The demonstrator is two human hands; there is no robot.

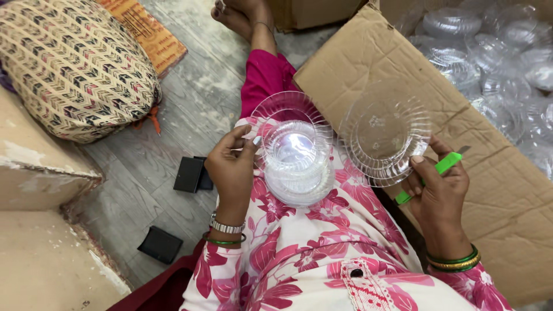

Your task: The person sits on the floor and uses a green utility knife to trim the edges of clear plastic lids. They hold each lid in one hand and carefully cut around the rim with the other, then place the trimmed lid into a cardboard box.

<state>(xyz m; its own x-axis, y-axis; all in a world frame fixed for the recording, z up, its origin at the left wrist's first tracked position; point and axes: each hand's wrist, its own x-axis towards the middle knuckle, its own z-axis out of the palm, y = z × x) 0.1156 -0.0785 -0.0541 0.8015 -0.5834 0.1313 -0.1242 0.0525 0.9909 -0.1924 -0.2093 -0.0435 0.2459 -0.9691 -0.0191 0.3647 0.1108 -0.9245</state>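
I see my left hand (233, 167) gripping a stack of clear plastic bowls (296, 158) over my lap, thumb against the rim. My right hand (440, 190) holds a single clear ribbed plate (383, 135) tilted up, with a green-handled tool (443, 167) tucked under the fingers. More clear plates (495, 52) fill the cardboard box (368, 63) beside me.

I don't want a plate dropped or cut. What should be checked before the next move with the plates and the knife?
1. Left hand grips the stack of clear plates on the lap: ok.
2. Right hand pinches the single clear plate at its rim: ok.
3. Green-handled knife secure in the same hand: ok.
4. Blade clear of fingers: cannot tell.
5. Cardboard box of plates within reach: ok.
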